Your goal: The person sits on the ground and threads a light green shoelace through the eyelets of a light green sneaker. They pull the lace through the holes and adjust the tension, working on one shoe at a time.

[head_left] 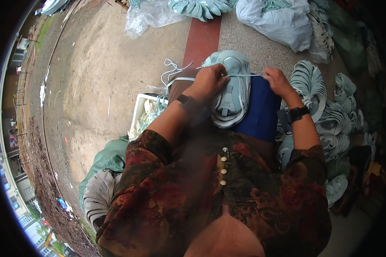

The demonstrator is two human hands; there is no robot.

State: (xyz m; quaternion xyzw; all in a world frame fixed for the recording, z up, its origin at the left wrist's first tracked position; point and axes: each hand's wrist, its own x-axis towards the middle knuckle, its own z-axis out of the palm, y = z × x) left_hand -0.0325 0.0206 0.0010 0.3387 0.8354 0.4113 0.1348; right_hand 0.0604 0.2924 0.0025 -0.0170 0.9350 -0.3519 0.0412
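A pale blue-grey shoe upper (230,100) with mesh panels lies across my lap, on a folded blue cloth (259,109). At its left edge my left hand (208,83) is closed, thumb and fingers pinching the upper near the lacing; the exact grip is partly hidden. A pale shoelace (248,75) runs taut from there to the right. Its far end is pinched in my right hand (277,80), which is raised beside the upper, apart from it. Another stretch of lace (172,70) trails loosely to the left of my left hand.
An open white box (138,112) of laces stands by my left leg. Stacked uppers (309,88) crowd the right, with more uppers (203,7) ahead. A white sack (276,21) lies front right, beside clear plastic (152,17). At lower left are a green sack (107,160) and grey uppers (99,195).
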